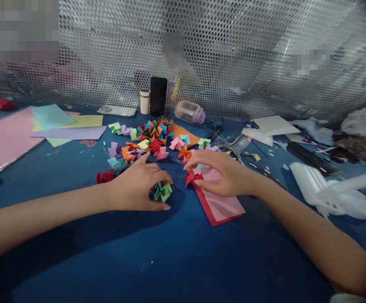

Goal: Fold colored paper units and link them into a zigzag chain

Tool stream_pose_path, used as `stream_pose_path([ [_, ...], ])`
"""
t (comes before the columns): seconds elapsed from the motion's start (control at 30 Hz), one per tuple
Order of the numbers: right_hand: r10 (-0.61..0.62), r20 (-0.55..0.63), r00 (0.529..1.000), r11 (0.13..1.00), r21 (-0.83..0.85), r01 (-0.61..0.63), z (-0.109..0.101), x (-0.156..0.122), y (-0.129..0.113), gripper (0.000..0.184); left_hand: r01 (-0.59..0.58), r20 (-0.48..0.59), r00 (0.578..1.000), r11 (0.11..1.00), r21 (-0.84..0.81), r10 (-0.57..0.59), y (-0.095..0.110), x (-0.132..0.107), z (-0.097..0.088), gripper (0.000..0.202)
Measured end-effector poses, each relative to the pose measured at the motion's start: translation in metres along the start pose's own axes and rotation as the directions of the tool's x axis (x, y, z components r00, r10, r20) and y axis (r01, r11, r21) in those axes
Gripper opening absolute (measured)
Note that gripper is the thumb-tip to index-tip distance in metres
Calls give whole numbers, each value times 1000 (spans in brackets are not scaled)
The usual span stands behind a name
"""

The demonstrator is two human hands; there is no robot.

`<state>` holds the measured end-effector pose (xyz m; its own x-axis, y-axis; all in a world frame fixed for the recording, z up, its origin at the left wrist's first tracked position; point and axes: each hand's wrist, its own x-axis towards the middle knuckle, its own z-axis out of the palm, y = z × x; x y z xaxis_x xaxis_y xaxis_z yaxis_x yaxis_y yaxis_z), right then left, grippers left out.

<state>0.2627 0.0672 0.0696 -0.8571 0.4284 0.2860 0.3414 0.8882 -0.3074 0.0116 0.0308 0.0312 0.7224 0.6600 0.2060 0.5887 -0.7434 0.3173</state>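
Note:
My left hand [139, 183] rests on the blue table [170, 261], its thumb and fingers curled round a green folded paper piece [162, 191]. My right hand [222, 174] lies palm down over a stack of pink and red paper strips [221, 208], fingers pinching a small red folded piece [192, 177] at the stack's near-left end. Just beyond both hands lies a scatter of several coloured folded paper pieces [153, 139], with a joined multicolour cluster at its far side.
Large pastel sheets [63, 124] lie at the far left. A phone [158, 96] stands against the perforated metal screen [233, 50], beside a small white cylinder [144, 102] and a plastic jar [189, 112] on its side. White tools and clutter [328, 189] fill the right.

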Motion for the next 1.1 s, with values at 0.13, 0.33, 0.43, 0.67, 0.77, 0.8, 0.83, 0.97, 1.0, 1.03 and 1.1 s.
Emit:
stream_pose_path([
  [0.13,69,237,969,996,35,-80,-8,-2,16,31,58,1,998,998,-17,-58,1,0,3,47],
  [0.33,174,168,970,985,-19,-173,6,1,15,27,89,-29,995,995,-43,-91,2,1,8,53],
  [0.43,211,198,957,976,5,-217,4,3,14,18,114,-36,993,992,-48,-115,2,1,8,55],
  [0.67,239,181,954,969,23,-247,8,4,13,14,130,-45,990,988,-80,-134,4,1,9,55],
  [0.77,269,139,953,961,33,-276,14,4,14,14,142,-48,988,987,-77,-146,4,1,9,56],
  [0.8,271,134,953,959,54,-280,15,4,15,13,147,-49,987,986,-76,-150,4,1,9,57],
  [0.83,270,133,954,956,80,-282,15,4,15,12,150,-49,987,986,-77,-154,4,1,9,58],
  [0.97,248,127,960,947,176,-268,14,5,16,11,145,-53,987,986,-86,-150,4,2,9,58],
  [1.0,239,102,966,946,201,-255,14,5,16,11,143,-55,987,986,-89,-148,4,2,9,58],
  [1.03,226,65,972,944,230,-235,14,6,14,11,142,-56,988,986,-91,-147,4,2,9,58],
  [1.1,206,-23,978,938,290,-191,14,7,10,13,142,-54,988,986,-91,-147,3,1,9,58],
])
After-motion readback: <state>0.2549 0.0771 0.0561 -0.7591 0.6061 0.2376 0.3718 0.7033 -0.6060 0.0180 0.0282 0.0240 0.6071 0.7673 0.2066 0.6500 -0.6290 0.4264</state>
